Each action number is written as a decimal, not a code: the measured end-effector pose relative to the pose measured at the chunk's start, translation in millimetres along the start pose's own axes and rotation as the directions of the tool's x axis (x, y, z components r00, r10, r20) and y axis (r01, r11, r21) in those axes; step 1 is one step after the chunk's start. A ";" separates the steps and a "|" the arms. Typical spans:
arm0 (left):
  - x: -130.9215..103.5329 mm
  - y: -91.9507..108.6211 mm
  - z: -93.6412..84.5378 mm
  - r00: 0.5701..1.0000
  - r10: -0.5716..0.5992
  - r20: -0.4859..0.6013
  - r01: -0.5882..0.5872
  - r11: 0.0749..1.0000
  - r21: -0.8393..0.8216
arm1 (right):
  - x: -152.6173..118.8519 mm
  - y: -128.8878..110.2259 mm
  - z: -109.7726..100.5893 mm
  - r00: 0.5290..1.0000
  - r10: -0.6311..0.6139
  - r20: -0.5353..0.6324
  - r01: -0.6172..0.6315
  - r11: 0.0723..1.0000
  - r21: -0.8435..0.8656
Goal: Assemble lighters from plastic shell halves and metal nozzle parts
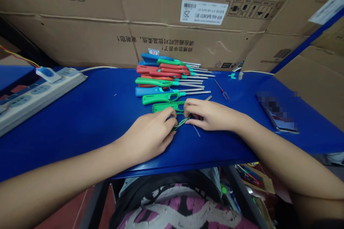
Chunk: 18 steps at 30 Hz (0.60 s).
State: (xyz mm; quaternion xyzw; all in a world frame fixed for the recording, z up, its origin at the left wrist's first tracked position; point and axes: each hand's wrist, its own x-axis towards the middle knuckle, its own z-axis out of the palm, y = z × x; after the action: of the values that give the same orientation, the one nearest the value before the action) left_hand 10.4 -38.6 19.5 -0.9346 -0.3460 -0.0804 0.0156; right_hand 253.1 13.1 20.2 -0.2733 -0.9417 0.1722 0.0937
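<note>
My left hand (153,132) and my right hand (205,114) are close together near the table's middle, fingers pinched on a small bundle of green and white wires (182,122) that spans the gap between them. Just behind the hands lies an open green lighter shell (163,107), partly covered by my fingers. A thin metal rod (197,131) sticks out below my right hand. Farther back, several long-nosed lighters lie stacked, among them a green one (156,99), a blue one (147,91) and a red one (145,68), their metal tubes pointing right.
On the blue table (80,121) are a white power strip (40,94) at the left, a small screwdriver (224,93) and a phone (279,114) at the right. Cardboard (161,7) stands along the back. Small turquoise pieces (232,76) lie near it.
</note>
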 end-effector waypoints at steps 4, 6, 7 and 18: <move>0.1 -0.5 0.4 1.000 0.005 0.006 -0.005 1.000 -0.009 | 1.0 0.2 1.2 1.000 -0.006 0.011 0.005 0.997 0.076; 0.1 -0.6 0.5 1.000 0.004 0.011 -0.004 1.000 -0.018 | 1.4 -0.4 1.7 1.000 -0.014 0.020 0.012 0.994 0.106; 0.1 -0.5 0.5 1.000 0.002 0.013 -0.002 1.000 -0.023 | 1.5 -0.9 1.9 0.999 -0.019 0.026 0.016 0.993 0.117; -1.0 1.8 -1.2 1.000 0.015 0.010 -0.016 0.999 0.049 | 1.6 -2.9 -1.4 0.999 -0.052 0.009 0.050 0.994 0.099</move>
State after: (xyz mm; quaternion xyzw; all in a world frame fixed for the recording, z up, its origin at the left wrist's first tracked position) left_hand 10.7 -40.8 20.5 -0.9370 -0.3407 -0.0672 0.0375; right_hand 250.7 12.0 22.7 -0.2431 -0.9393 0.2178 0.1059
